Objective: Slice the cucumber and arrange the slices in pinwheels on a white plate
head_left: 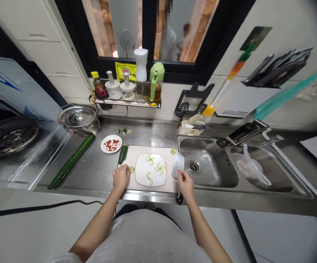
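My left hand (121, 178) rests at the left edge of the pale cutting board (153, 189), fingers curled against a few cucumber slices (131, 170). On the board lies a white plate (142, 177) bearing thin cucumber slices (160, 168) fanned into curved, petal-like groups. At the board's right edge, my right hand (185, 183) is closed in a pinch over a cleaver (178, 164); what its fingertips hold, if anything, is too small to make out. The cleaver's dark handle sticks out past the board's front edge. More slices (173, 151) sit at the board's upper right corner.
A cut cucumber piece (122, 155) touches the board's left side. Further left are a small plate of red bits (111, 144), a long whole cucumber (71, 162) and a lidded steel pot (79, 118). A double sink (210, 164) lies right; a condiment shelf (131, 102) hangs behind.
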Demonstrator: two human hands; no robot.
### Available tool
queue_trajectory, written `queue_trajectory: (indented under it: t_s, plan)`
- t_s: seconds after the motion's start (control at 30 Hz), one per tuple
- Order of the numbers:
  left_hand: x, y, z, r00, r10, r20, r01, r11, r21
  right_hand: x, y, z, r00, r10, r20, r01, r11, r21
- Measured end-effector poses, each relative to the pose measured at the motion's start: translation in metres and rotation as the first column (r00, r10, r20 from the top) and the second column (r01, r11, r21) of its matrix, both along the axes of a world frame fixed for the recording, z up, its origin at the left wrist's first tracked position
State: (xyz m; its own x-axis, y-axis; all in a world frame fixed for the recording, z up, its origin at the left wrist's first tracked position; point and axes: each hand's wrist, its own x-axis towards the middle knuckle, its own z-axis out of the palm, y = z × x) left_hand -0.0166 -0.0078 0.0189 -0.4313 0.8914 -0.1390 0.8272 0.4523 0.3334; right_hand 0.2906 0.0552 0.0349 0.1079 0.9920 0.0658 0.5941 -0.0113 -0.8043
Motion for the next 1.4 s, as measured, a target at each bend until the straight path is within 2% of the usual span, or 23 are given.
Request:
queue_trajectory:
  t_s: [0.13,0.3,0.43,0.5,0.6,0.73,0.8,0.87,0.93,1.03,1.13,1.27,1.33,1.4]
  plan:
    - [0.001,0.003,0.0,0.997,0.021,0.076,-0.022,1.0,0.003,-0.006,0.001,0.002,1.0,0.016,-0.006,-0.016,1.0,-0.021]
    - [0.0,0.003,-0.002,0.971,0.104,0.215,-0.12,0.991,0.062,-0.011,0.001,0.006,0.999,0.046,-0.006,-0.046,0.998,-0.045]
    - [-0.003,0.004,-0.002,0.925,0.141,0.354,-0.207,0.965,0.158,-0.017,0.003,0.011,0.998,0.066,-0.011,-0.066,0.997,-0.043]
    - [-0.003,0.005,0.0,0.877,0.135,0.46,-0.262,0.939,0.224,-0.022,0.003,0.016,0.997,0.077,-0.009,-0.077,0.996,-0.051]
    - [0.003,0.006,0.007,0.743,0.07,0.666,-0.334,0.9,0.279,-0.038,0.0,0.026,0.989,0.146,-0.023,-0.147,0.988,-0.054]
    - [0.024,0.007,0.026,0.439,-0.08,0.895,-0.295,0.928,0.228,-0.07,-0.01,0.043,0.937,0.33,-0.114,-0.341,0.935,-0.101]
    - [0.037,0.006,0.038,0.306,-0.129,0.943,-0.253,0.944,0.211,-0.087,-0.016,0.051,0.892,0.417,-0.173,-0.441,0.886,-0.143]
    - [0.048,0.005,0.049,0.21,-0.16,0.965,-0.224,0.953,0.207,-0.1,-0.019,0.057,0.842,0.495,-0.216,-0.529,0.835,-0.152]
    - [0.054,0.005,0.056,0.131,-0.166,0.977,-0.229,0.954,0.193,-0.107,-0.02,0.061,0.811,0.533,-0.241,-0.573,0.806,-0.146]
    - [0.055,0.005,0.062,0.055,-0.141,0.988,-0.239,0.959,0.151,-0.11,-0.018,0.063,0.788,0.555,-0.268,-0.602,0.785,-0.146]
    - [0.051,0.003,0.065,0.025,-0.092,0.995,-0.226,0.969,0.095,-0.109,-0.016,0.066,0.759,0.583,-0.289,-0.638,0.756,-0.149]
    - [0.049,-0.001,0.07,-0.014,0.036,0.999,-0.219,0.975,-0.039,-0.11,-0.015,0.071,0.77,0.581,-0.263,-0.624,0.772,-0.121]
    - [0.049,-0.004,0.073,-0.112,0.117,0.987,-0.176,0.975,-0.136,-0.111,-0.015,0.073,0.782,0.578,-0.233,-0.608,0.79,-0.081]
    - [0.05,-0.006,0.074,-0.252,0.207,0.945,-0.107,0.965,-0.24,-0.114,-0.016,0.074,0.786,0.589,-0.189,-0.604,0.797,-0.029]
